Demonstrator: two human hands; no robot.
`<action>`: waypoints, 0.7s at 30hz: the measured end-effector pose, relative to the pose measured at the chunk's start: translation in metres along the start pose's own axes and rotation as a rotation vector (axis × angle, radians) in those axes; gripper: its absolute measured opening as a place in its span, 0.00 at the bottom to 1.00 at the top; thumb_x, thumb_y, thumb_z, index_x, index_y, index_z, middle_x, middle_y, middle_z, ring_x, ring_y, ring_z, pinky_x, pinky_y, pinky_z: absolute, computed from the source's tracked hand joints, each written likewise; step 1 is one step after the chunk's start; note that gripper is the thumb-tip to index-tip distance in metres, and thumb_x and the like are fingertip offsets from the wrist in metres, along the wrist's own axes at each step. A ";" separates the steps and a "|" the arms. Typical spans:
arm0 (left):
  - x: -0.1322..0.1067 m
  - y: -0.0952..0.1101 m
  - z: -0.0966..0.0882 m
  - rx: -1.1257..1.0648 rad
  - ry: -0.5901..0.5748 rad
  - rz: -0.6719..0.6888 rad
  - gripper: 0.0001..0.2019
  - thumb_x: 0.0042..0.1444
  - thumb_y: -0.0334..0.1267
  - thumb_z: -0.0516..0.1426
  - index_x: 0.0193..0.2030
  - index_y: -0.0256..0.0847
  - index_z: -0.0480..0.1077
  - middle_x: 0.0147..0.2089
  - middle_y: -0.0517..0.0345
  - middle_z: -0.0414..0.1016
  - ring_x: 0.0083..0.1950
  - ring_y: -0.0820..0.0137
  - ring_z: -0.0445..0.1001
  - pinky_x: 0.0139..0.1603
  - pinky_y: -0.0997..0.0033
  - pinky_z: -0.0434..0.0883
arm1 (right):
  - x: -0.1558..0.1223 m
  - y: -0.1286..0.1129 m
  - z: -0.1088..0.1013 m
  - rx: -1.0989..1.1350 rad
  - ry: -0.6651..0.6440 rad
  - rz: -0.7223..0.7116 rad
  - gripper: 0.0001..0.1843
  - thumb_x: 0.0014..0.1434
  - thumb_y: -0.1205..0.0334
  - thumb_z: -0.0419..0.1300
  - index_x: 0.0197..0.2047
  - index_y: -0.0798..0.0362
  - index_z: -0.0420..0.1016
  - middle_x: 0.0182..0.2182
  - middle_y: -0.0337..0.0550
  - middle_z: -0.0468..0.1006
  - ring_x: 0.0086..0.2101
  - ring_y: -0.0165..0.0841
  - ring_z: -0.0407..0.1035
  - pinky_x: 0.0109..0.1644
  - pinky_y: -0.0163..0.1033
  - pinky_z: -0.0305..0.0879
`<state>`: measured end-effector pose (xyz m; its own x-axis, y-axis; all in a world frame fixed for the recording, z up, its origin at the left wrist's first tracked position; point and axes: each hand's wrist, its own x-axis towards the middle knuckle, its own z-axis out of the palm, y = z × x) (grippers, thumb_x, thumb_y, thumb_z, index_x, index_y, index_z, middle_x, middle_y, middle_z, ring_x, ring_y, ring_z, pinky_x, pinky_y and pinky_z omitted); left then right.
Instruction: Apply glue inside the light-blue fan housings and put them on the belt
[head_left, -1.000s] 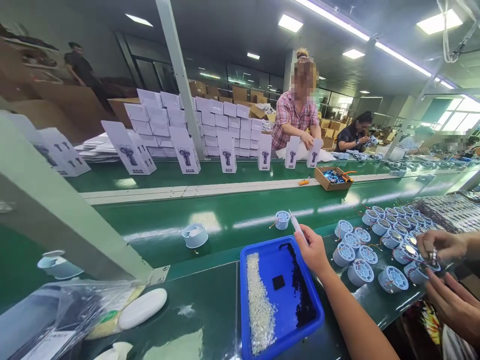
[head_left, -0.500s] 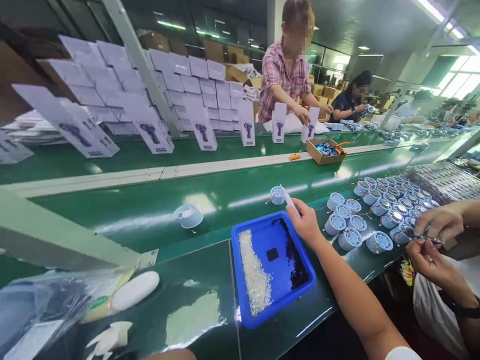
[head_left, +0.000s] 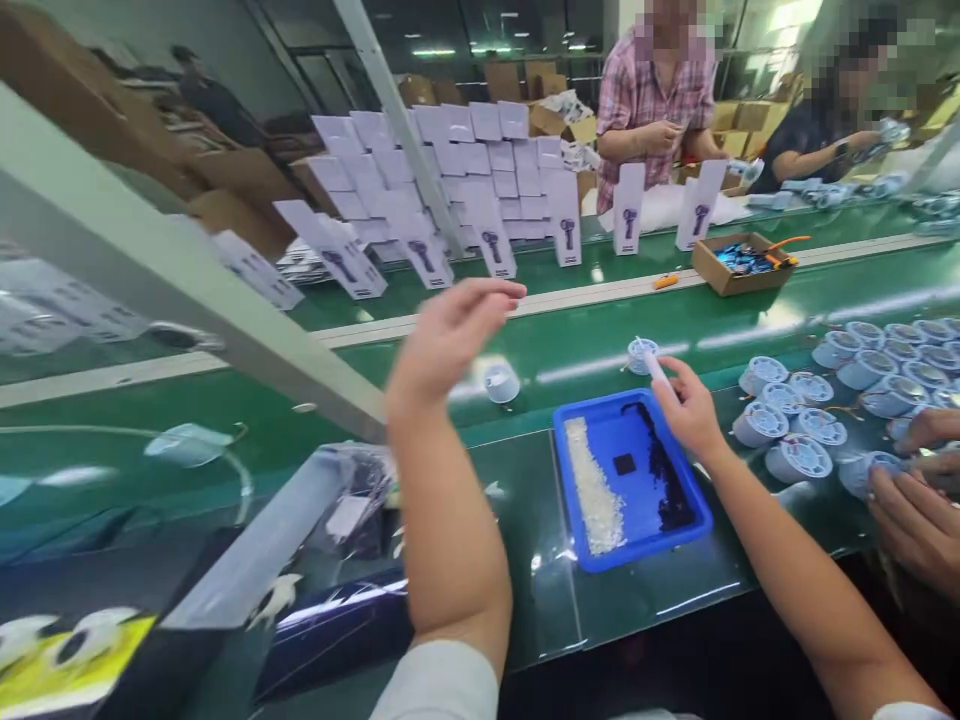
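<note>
My left hand [head_left: 457, 335] is raised over the green belt, fingers stretched out to the right and nothing visible in them. Just below its fingertips, a light blue round housing [head_left: 501, 383] sits on the belt. My right hand [head_left: 688, 410] grips a slim white pen-like tool [head_left: 656, 368] whose tip points up and left. Behind that tip stands another light blue round housing [head_left: 641, 354]; whether they touch, I cannot tell. Under my right hand lies a blue tray [head_left: 636, 508] with tiny whitish pieces [head_left: 596, 490], tiny black pieces [head_left: 675, 498] and a black square [head_left: 624, 464].
Several light blue housings [head_left: 799, 458] with wires stand at right, beside a co-worker's hands [head_left: 919, 490]. A cardboard box [head_left: 739, 272] and an orange tool [head_left: 665, 282] lie beyond the belt, near upright white cartons [head_left: 568, 220]. A slanted metal post [head_left: 225, 300] crosses the left side.
My left hand has risen into view over the belt. The camera has turned left, shifting the scene rightward. My right hand still holds the white tool near the small housing.
</note>
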<state>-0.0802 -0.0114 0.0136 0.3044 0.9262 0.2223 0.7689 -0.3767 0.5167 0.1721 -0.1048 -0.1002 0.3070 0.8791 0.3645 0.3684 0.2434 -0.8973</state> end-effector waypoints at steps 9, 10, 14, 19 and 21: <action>0.020 -0.040 0.067 0.339 -0.502 -0.433 0.31 0.53 0.37 0.58 0.65 0.47 0.63 0.70 0.43 0.57 0.69 0.49 0.60 0.60 0.57 0.69 | -0.011 -0.018 0.011 0.233 -0.177 0.114 0.19 0.47 0.47 0.69 0.32 0.50 0.68 0.22 0.33 0.71 0.23 0.28 0.68 0.29 0.36 0.65; 0.020 -0.040 0.065 0.322 -0.519 -0.408 0.30 0.54 0.36 0.57 0.66 0.46 0.63 0.69 0.44 0.58 0.68 0.52 0.62 0.60 0.61 0.69 | -0.012 -0.019 0.013 0.249 -0.194 0.117 0.20 0.47 0.45 0.68 0.33 0.50 0.68 0.23 0.33 0.71 0.24 0.28 0.69 0.30 0.37 0.67; 0.018 -0.030 0.048 0.242 -0.497 -0.293 0.26 0.57 0.37 0.55 0.64 0.44 0.64 0.64 0.51 0.63 0.61 0.65 0.69 0.60 0.72 0.66 | -0.016 -0.017 0.018 0.242 -0.284 0.108 0.24 0.53 0.36 0.61 0.33 0.51 0.68 0.24 0.35 0.73 0.24 0.28 0.69 0.30 0.37 0.69; 0.014 -0.011 0.030 0.139 -0.318 -0.214 0.25 0.54 0.38 0.56 0.61 0.45 0.67 0.58 0.54 0.67 0.53 0.65 0.70 0.55 0.71 0.68 | -0.018 -0.016 0.021 0.206 -0.438 0.106 0.24 0.55 0.36 0.59 0.32 0.51 0.69 0.24 0.36 0.73 0.24 0.28 0.68 0.30 0.37 0.69; 0.012 -0.005 0.026 0.117 -0.279 -0.202 0.25 0.54 0.38 0.57 0.60 0.44 0.68 0.56 0.54 0.68 0.52 0.65 0.70 0.55 0.70 0.68 | -0.019 -0.016 0.022 0.207 -0.478 0.112 0.23 0.54 0.37 0.60 0.31 0.51 0.68 0.23 0.36 0.74 0.24 0.28 0.68 0.30 0.37 0.69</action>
<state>-0.0658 0.0019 -0.0079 0.2687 0.9561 -0.1173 0.8833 -0.1960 0.4258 0.1407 -0.1161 -0.0984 -0.1171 0.9814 0.1523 0.1610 0.1701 -0.9722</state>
